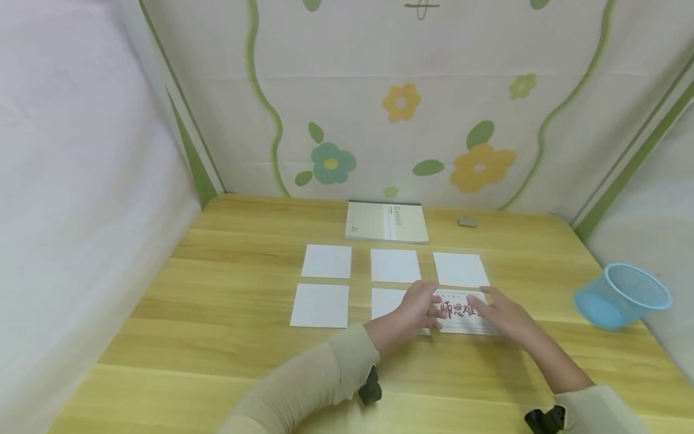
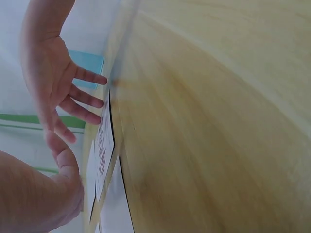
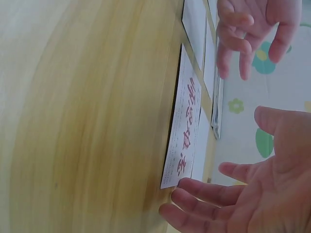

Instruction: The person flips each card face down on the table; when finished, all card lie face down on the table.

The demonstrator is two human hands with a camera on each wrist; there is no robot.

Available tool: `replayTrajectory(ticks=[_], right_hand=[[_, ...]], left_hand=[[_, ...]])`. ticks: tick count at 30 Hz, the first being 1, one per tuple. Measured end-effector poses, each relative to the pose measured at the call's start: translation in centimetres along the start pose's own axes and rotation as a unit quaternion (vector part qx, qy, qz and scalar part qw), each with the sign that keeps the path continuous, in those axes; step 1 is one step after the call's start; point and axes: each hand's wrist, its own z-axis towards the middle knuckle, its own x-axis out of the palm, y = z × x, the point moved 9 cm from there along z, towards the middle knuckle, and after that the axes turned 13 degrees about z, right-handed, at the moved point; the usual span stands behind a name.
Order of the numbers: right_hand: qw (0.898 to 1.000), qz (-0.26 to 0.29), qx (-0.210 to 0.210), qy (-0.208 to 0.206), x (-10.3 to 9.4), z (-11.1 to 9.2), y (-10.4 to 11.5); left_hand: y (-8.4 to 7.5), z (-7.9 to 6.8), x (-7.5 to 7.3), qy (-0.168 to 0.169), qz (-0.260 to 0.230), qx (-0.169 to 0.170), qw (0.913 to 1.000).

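A white card with red brush-style characters [image 1: 459, 311] lies flat on the wooden table, at the right end of the nearer row of cards. My left hand [image 1: 413, 308] is over its left edge and partly covers the blank white card [image 1: 386, 301] beside it. On the other side, my right hand [image 1: 506, 316] has its fingertips right at the card's right edge. Both palms face inward with fingers spread and loosely bent, as the left wrist view of the right hand [image 2: 51, 77] shows. In the right wrist view the lettered card [image 3: 183, 121] lies below both hands, and neither grips it.
Several other blank cards [image 1: 327, 261] are laid in two rows. Behind them sit a notepad [image 1: 379, 221] marked "Gambit" and a small grey block [image 1: 467, 223]. A translucent blue bin [image 1: 604, 301] stands near the table's right edge. Fabric walls [image 1: 336, 78] enclose the back and sides.
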Motion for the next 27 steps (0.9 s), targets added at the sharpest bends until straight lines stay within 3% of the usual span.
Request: replayTrajectory(ticks=[7,16,20,24,27], right_hand=[[1.000,0.021,0.003,-0.008,-0.6,0.1,-1.0],[0.999,0.030,-0.012,-0.026,-0.4,0.4,-0.8],[0.999,0.045,-0.011,-0.019,0.2,0.4,-0.5],[0.999,0.053,-0.005,-0.004,0.9,0.3,-0.1],[1.000,0.006,-0.014,-0.014,0.8,0.5,-0.2]], left_hand=[[0.5,0.0,0.5,0.018,-0.020,-0.028,0.9993],[1.1,0.7,0.4,-0.003,-0.121,-0.070,0.9901],[1.4,0.7,0.9,0.003,-0.149,-0.084,0.9853],[1.3,0.4,1.4,0.008,-0.125,-0.081,0.9888],[0.7,0.3,1.1,0.004,-0.080,-0.057,0.9952]])
